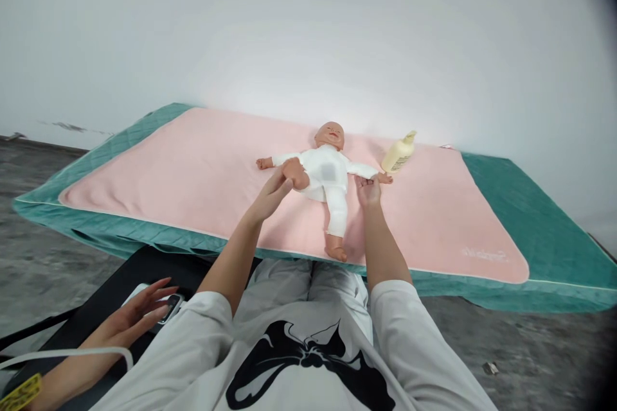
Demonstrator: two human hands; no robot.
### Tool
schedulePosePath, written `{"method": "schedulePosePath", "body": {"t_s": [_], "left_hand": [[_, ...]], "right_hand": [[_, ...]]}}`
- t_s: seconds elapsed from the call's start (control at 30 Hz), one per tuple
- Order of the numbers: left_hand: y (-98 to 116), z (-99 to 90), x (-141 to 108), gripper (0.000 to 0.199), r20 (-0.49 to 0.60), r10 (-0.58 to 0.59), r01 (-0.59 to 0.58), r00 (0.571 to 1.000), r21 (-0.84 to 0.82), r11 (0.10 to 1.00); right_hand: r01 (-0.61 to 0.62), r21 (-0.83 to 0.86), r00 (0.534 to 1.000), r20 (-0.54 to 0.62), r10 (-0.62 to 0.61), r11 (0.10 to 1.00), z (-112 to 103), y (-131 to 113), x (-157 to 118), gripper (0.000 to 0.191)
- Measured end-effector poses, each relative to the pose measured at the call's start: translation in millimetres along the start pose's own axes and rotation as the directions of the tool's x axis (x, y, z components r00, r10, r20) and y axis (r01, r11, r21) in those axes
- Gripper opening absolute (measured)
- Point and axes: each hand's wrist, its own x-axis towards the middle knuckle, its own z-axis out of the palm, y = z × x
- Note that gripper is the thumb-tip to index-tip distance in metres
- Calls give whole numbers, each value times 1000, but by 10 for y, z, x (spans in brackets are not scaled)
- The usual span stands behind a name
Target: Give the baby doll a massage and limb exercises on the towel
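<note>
A baby doll (332, 170) in a white outfit lies on its back on a pink mat (193, 167), head toward the wall. One of its legs is raised and bent, with the bare foot (295, 173) facing me. My left hand (274, 192) is closed around that foot, its fingers partly hidden behind it. The other leg (336, 218) lies straight toward me. Palm up, my right hand (368, 190) rests by the doll's forearm on the right, fingers loosely curled; I see nothing gripped in it. A dark grey square marks the doll's belly.
A pale yellow pump bottle (398, 153) stands tilted in view, right of the doll. Under the mat is a green padded cover (520, 212). At lower left, another person's hand (130, 321) reaches over a device (171, 308) on a black surface. A white wall rises behind.
</note>
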Motion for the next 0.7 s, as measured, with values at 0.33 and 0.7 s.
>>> {"method": "schedulePosePath", "body": {"t_s": [0.33,0.7], "left_hand": [[7,202,819,60,15,-195,195,981,-112,974],[-145,550,1411,66,-11,-402,382,915,337,860]], "right_hand": [[2,-8,1000,6,-2,1000,-32,12,44,25],[-18,7,1000,9,18,1000,-9,-18,22,26]]}}
